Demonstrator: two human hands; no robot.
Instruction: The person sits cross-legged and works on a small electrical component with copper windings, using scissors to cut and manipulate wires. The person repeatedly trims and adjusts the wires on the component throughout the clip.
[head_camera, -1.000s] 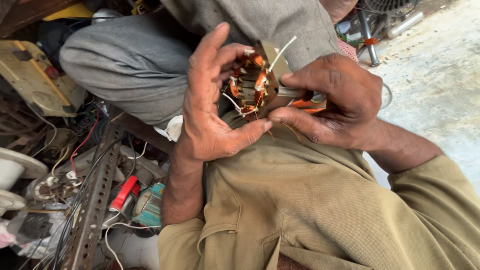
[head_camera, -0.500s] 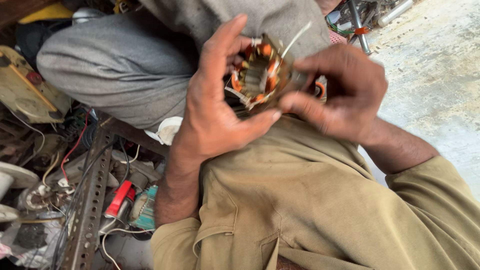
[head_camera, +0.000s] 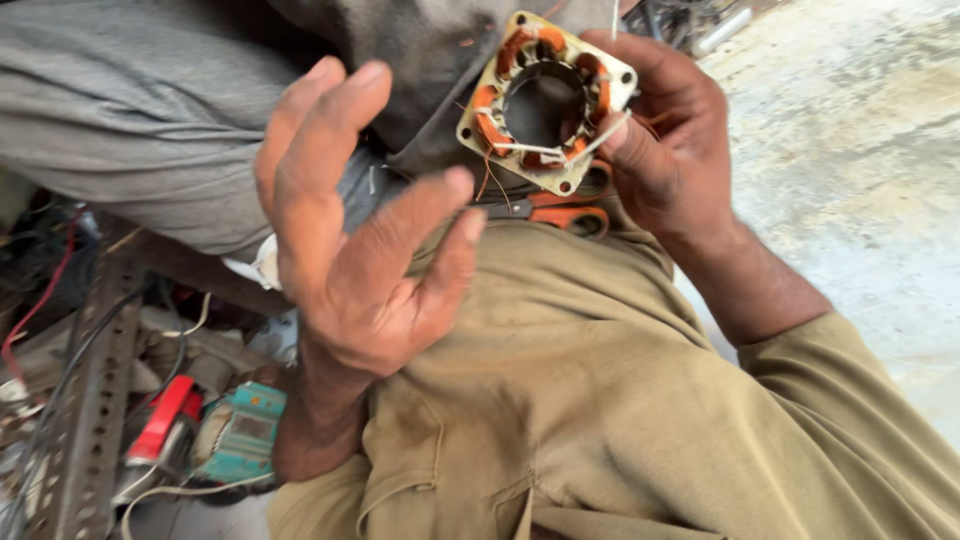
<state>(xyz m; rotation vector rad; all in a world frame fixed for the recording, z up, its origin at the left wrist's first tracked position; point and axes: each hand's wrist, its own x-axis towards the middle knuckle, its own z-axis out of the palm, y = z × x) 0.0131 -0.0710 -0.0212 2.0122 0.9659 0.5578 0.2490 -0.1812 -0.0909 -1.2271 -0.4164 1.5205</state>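
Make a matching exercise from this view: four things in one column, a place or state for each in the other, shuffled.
Things:
1. left hand
2. right hand
3. square motor stator
4. orange-handled scissors

Places or states:
A. lying on the olive-clad lap, below the stator
B. open, fingers spread, holding nothing
C. gripping the stator by its right edge
D. held up, copper coils around a round hole

Pairs: 1-B, 2-C, 3-D, 4-A
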